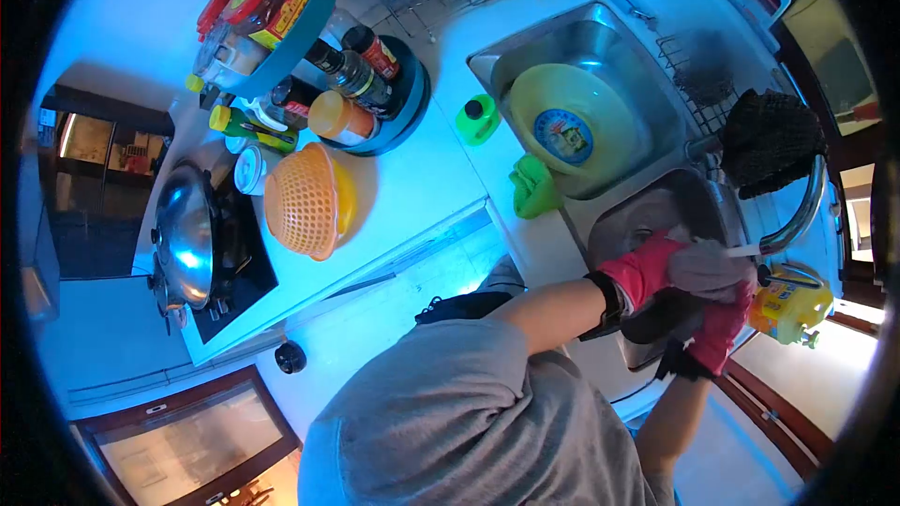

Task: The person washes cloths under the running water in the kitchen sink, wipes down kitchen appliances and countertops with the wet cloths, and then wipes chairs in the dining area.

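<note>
My left hand [641,272], in a pink rubber glove, grips a wet-looking grey cloth [705,267] from its near side. On the other side of it, my right hand [720,333], gloved in pink too, closes around the cloth's lower end. The cloth is bunched between both hands over the smaller sink bowl [647,215]. Right beside it is the white tip of the faucet [797,225]; I cannot make out whether water runs. A yellowish basin [619,112] with a round blue label in its bottom sits in the larger sink bowl [589,26].
A green cloth [534,187] and a green bottle [478,120] lie by the sink edge. Dark mesh fabric [773,141] hangs over the faucet. A yellow jug [792,305] stands behind. Farther left are a two-tier condiment rack [412,98], an orange colander [305,201] and a lidded wok [186,234].
</note>
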{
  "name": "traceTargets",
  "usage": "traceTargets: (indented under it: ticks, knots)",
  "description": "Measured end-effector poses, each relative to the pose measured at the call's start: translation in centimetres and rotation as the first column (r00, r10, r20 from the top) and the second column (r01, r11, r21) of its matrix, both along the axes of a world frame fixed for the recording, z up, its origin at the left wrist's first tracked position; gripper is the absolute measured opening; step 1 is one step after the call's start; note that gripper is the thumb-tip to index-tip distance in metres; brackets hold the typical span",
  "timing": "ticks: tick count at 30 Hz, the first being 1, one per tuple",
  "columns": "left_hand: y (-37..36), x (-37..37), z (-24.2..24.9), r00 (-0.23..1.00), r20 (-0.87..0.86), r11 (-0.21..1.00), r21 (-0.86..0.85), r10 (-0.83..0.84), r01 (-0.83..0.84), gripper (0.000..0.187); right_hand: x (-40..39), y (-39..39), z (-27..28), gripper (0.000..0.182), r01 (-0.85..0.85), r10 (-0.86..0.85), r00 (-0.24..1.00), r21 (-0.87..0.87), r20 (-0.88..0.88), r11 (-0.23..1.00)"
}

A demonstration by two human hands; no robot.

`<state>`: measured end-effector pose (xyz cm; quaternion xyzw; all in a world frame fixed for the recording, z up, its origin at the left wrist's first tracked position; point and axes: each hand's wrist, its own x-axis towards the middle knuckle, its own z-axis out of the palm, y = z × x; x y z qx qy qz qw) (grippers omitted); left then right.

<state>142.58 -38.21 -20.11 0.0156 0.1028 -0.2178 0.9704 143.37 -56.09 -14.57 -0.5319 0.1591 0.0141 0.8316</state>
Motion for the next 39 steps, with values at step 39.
traceTargets:
  ticks: [39]
  knots:
    - [3.3, 1.3, 0.5, 0.684, 0.618, 0.553, 0.749, -0.388, -0.365, 0.062, 1.0, 1.2, -3.2, 0.042, 0.057, 0.492, 0.782, -0.83, 0.382, 0.555]
